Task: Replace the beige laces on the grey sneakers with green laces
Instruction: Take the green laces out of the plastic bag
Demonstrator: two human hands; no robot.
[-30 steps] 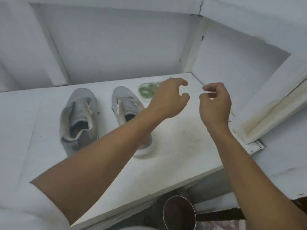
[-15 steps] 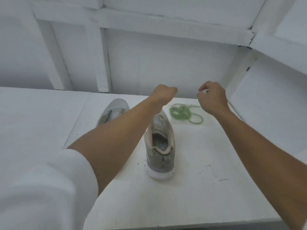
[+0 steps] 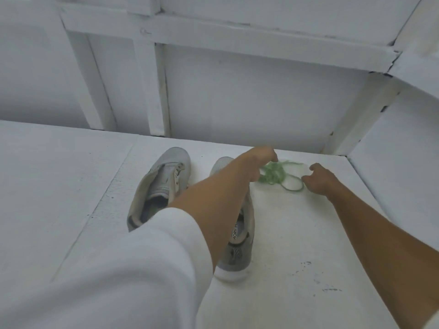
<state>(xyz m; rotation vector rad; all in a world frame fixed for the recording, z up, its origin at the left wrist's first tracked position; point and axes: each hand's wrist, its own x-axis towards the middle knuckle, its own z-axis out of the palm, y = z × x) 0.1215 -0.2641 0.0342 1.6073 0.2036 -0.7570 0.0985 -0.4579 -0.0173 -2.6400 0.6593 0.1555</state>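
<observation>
Right of frame centre, the left hand [image 3: 260,159] and right hand [image 3: 320,180] curl over the green laces [image 3: 273,175]; whether either grips is unclear.

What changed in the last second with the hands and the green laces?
Both hands dropped from mid-air to the green laces: the left hand is now at the bundle's left edge, the right hand at the loop's right end, fingers curled. Whether either grips yet is unclear. The grey sneakers and the laces lie where they were on the white surface.

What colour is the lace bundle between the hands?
Green lace bundle; head view shows it.
</observation>
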